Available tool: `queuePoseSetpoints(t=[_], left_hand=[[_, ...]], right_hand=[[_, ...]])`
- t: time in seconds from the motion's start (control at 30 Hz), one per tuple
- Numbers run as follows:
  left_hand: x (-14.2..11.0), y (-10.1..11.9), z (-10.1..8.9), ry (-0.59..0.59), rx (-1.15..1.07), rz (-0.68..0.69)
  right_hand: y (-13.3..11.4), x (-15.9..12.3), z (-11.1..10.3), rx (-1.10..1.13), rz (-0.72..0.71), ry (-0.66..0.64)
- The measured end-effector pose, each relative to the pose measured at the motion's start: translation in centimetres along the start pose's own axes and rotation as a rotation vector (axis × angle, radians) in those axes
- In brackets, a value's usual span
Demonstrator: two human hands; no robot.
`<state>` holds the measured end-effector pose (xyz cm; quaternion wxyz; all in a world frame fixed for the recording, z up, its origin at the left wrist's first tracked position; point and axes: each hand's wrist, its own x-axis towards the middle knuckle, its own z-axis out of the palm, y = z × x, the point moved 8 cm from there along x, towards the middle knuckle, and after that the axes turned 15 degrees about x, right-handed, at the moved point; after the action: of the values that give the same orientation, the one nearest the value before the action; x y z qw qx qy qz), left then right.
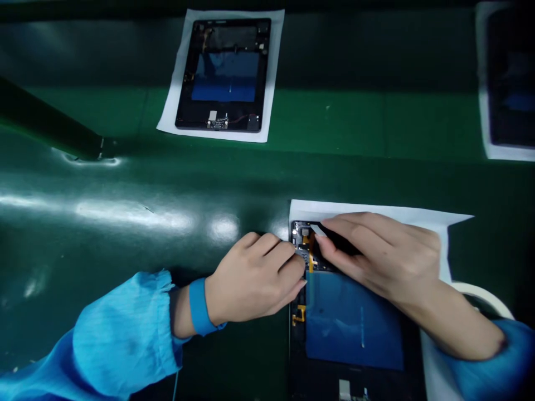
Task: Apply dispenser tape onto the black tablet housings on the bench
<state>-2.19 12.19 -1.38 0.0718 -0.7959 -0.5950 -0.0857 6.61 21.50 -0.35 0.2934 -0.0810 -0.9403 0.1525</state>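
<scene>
An opened tablet (354, 323) lies on a white sheet in front of me. It shows a large blue battery panel, orange flex cables (311, 253) and small circuit parts along its top left. My right hand (388, 256) reaches over the upper part and pinches a small pale strip (318, 229) between thumb and forefinger, close to the board. My left hand (259, 275) rests at the tablet's left edge, its fingers curled and the tips close to the circuit parts. What those tips hold, if anything, is hidden. A blue band (200, 306) circles my left wrist.
A second opened tablet (225, 78) lies on white sheeting at the back of the green bench (146, 184). Another dark tablet (512, 83) sits at the far right. A green bar (50, 120) juts in from the left. Beside my right forearm is a pale ring (489, 298).
</scene>
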Motion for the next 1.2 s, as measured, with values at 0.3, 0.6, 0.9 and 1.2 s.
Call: queuePoseSetpoints(t=[0.3,0.6,0.9,1.2], left_hand=[[0.0,0.0,0.3,0.003,-0.017,-0.018],[-0.1,0.1,0.3,-0.018,-0.007,-0.012],[0.0,-0.1,-0.1,0.012,0.016,0.006],[1.7,0.2,0.3,-0.087,0.119,0.086]], right_hand=[[0.1,-0.2,0.5,0.026,0.024,-0.040],[-1.1,-0.1,0.8,-0.079,-0.010,-0.148],[-3.0,-1.0,1.1,-0.143,0.043,-0.263],[-5.1,-16.5,-11.9,-0.140,0.343,0.028]])
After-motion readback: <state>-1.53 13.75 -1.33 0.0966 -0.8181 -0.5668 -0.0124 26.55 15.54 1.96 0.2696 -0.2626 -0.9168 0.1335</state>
